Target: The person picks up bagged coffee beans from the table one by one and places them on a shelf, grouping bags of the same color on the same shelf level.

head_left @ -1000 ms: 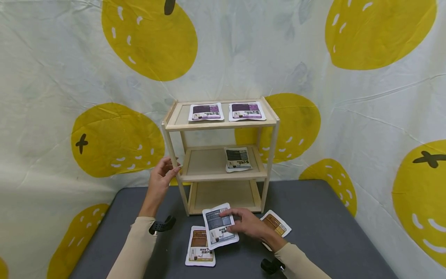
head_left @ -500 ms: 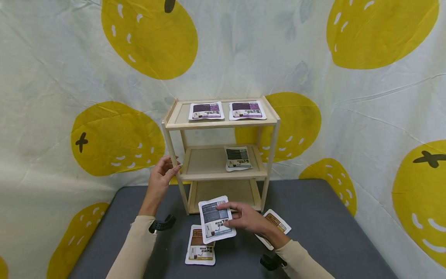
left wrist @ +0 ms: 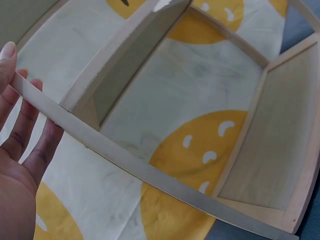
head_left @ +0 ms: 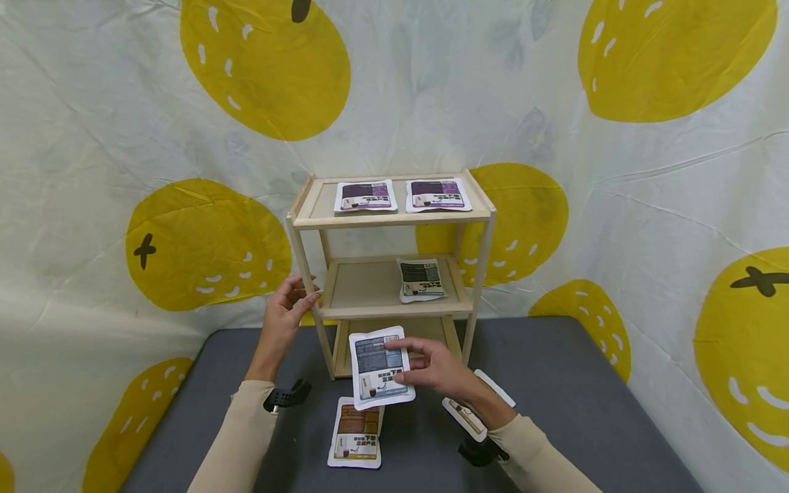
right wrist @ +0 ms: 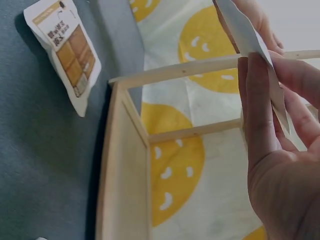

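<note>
My right hand (head_left: 437,373) pinches a white-edged pouch (head_left: 370,356) with a blue-grey label between thumb and fingers. In the head view the pouch overlaps the front of the lowest shelf; the right wrist view shows the same pouch (right wrist: 246,30) edge-on. At the left front post (left wrist: 115,145) of a small wooden shelf rack (head_left: 394,313), my left hand (head_left: 283,325) grips with the thumb in front and fingers behind. Below the held pouch, a brown-labelled pouch (head_left: 356,438) lies on the table. Another pouch (head_left: 465,419) is partly hidden under my right forearm.
Two purple-labelled pouches (head_left: 366,196) lie side by side on the top shelf. A dark-labelled pouch (head_left: 422,279) rests on the right part of the middle shelf. The rack stands on a dark grey table (head_left: 555,383), before a fruit-patterned cloth (head_left: 394,82).
My right hand has raised the blue-grey pouch away from the brown-labelled one, toward the rack and slightly left. The left hand has stayed on the post.
</note>
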Available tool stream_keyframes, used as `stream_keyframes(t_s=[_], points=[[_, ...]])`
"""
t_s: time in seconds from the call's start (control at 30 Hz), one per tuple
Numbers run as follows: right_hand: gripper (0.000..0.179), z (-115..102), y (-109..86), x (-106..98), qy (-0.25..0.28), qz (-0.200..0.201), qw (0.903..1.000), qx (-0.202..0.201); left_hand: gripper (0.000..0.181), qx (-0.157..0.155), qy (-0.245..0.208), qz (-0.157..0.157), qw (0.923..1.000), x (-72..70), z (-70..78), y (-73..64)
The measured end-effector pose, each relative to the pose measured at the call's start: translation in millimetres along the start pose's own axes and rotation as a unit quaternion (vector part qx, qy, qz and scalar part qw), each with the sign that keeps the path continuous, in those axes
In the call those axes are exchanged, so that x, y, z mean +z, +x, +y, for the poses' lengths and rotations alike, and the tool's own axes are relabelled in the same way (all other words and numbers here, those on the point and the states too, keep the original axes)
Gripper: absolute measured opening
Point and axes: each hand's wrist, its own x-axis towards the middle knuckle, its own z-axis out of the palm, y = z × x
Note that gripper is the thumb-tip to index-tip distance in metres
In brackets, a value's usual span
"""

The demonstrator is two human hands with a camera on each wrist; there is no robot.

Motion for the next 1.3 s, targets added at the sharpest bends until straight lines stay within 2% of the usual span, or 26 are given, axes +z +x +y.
stream_keyframes(t_s=[0.2, 0.37, 0.57, 0.7, 0.87, 0.97, 1.3], points=[[0.068, -14, 2.6, -3, 0.000, 0.014, 0.9999, -0.006, 0.033, 0.004, -0.006, 0.000, 1.0000, 0.5, 1.9, 0.0], [0.066, -20, 5.6, -7, 0.000, 0.011, 0.9999, -0.011, 0.033, 0.005, -0.006, -0.001, 1.0000, 0.7, 1.9, -0.7], [0.062, -31, 10.3, -12, -0.044, 0.013, 0.9987, -0.024, 0.034, -0.005, -0.010, -0.002, 0.9999, 0.5, 0.9, -0.7], [0.062, -38, 15.3, -14, -0.058, 0.037, 0.9974, -0.022, 0.034, -0.006, -0.006, 0.000, 1.0000, 0.0, 1.0, -0.4], [0.063, -42, 21.4, -17, -0.038, 0.064, 0.9972, -0.004, 0.032, -0.003, -0.009, 0.001, 1.0000, -0.1, 0.3, -0.3], [0.063, -46, 23.7, -18, -0.027, 0.067, 0.9974, 0.003, 0.033, -0.005, -0.009, 0.002, 0.9999, 0.1, 0.5, -0.6], [0.066, -54, 32.1, -20, -0.025, 0.077, 0.9967, -0.010, 0.033, -0.008, -0.007, 0.006, 0.9999, 0.3, 0.2, -0.2]])
